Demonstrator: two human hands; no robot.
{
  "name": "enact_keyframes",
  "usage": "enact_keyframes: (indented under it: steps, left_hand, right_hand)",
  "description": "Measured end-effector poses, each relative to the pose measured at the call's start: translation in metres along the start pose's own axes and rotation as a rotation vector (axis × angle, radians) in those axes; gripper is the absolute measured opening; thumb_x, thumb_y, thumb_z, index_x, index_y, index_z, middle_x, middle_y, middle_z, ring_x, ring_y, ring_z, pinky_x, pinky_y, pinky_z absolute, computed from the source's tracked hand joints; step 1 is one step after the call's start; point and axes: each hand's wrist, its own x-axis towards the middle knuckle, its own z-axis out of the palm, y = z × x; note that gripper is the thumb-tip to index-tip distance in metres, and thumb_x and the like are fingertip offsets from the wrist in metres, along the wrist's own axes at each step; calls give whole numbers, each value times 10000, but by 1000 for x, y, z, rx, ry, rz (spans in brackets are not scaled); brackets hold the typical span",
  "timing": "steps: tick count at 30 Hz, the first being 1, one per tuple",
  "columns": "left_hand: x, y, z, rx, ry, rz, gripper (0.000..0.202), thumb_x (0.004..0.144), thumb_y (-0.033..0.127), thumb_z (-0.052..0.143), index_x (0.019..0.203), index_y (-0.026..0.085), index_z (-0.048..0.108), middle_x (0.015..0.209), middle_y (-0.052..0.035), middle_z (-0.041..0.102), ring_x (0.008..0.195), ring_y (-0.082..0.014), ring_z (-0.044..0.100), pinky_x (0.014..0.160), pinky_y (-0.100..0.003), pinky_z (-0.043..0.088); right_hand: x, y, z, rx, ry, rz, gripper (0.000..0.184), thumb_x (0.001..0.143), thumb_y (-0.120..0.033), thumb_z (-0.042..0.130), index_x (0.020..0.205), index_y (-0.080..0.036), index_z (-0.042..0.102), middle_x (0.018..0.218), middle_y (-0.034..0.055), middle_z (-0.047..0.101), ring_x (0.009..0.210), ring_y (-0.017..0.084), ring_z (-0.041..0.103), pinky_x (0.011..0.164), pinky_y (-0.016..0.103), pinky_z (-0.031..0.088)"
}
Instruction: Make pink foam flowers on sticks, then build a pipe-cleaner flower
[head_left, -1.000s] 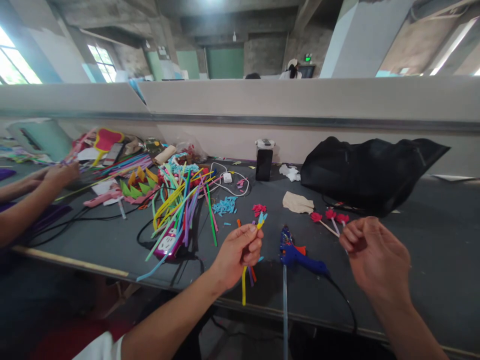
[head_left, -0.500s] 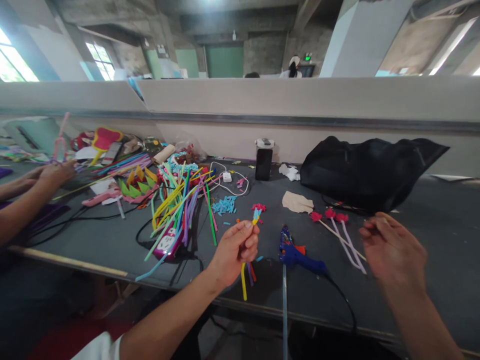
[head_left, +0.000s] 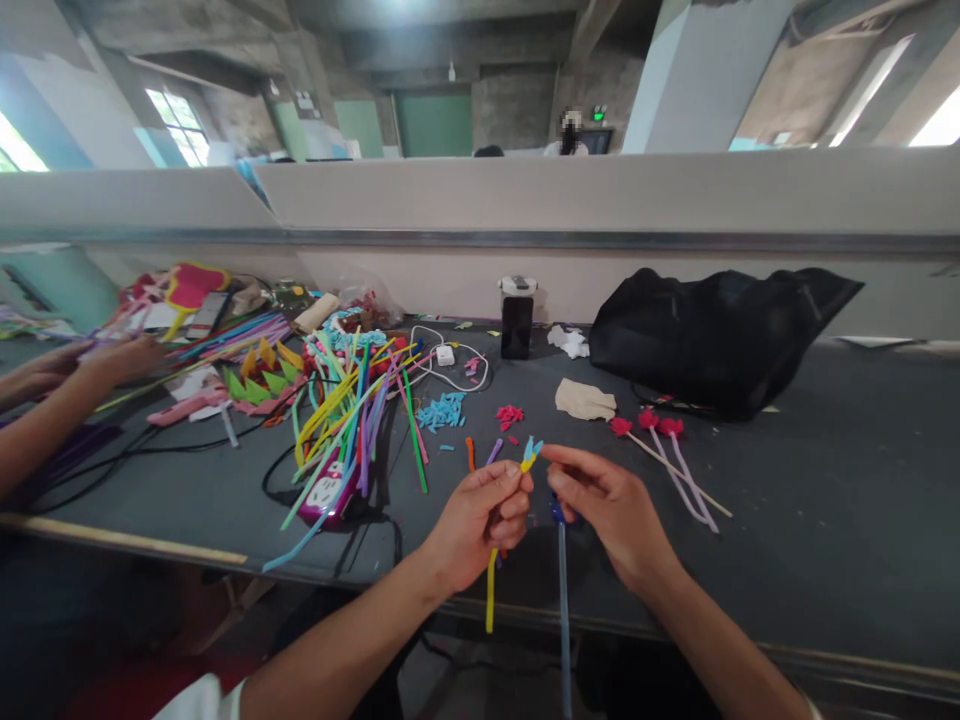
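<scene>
My left hand (head_left: 487, 515) pinches a yellow pipe cleaner (head_left: 491, 595), its lower end hanging below the fist. Small light-blue petal pieces (head_left: 531, 449) stand at its top, just above my thumb. My right hand (head_left: 611, 505) has come up on the right, index finger stretched to the blue pieces and thumb apart from it; nothing shows in its fingers. Partly hidden behind that hand is a blue glue gun (head_left: 556, 508), a clear glue stick (head_left: 565, 610) reaching past the table edge. Orange (head_left: 470, 454) and purple (head_left: 495, 450) pipe cleaners lie behind my left hand.
Piles of blue pieces (head_left: 442, 411) and red pieces (head_left: 510, 414) lie ahead. Red-tipped stems (head_left: 675, 465) rest at right, near a black bag (head_left: 720, 340). Left are many pipe cleaners (head_left: 337, 400), a power strip (head_left: 328, 497) and a co-worker's hands (head_left: 124, 355).
My right hand has moved left from beside the red-tipped stems to the blue pieces, now covering much of the glue gun. My left hand has shifted slightly right and down.
</scene>
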Motion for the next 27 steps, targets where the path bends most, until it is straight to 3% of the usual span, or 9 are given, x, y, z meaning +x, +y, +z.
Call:
enact_keyframes:
  steps: [3, 8, 16, 27]
  left_hand:
    - [-1, -1, 1, 8, -28, -10, 209, 884, 317, 617, 800, 131, 572, 526, 92, 320, 383, -16, 197, 406, -192, 122]
    - [-2, 3, 2, 39, -6, 4, 205, 894, 316, 607, 818, 127, 581, 535, 95, 299, 395, -12, 175, 412, -187, 110]
    - [1, 8, -3, 71, 59, 78, 223, 858, 351, 647, 889, 130, 633, 595, 53, 433, 409, -20, 309, 417, -195, 150]
    - [2, 25, -7, 125, 236, 268, 263, 792, 379, 705, 849, 128, 648, 556, 65, 411, 414, -30, 330, 420, -185, 197]
  right_hand:
    - [-1, -3, 8, -39, -59, -19, 288, 789, -410, 709, 1002, -220, 739, 749, 0, 645, 523, 90, 475, 498, 233, 394]
    - [-1, -6, 1, 66, 35, -3, 262, 814, -442, 690, 805, -180, 703, 601, -30, 520, 504, 74, 391, 464, 211, 310]
    - [9, -15, -41, 383, 207, -17, 292, 740, -433, 774, 717, -168, 654, 640, -22, 473, 557, 82, 413, 438, 184, 341]
    - [31, 25, -105, 288, 528, -63, 353, 641, -450, 840, 646, -142, 667, 616, -32, 500, 504, 53, 418, 401, 167, 396]
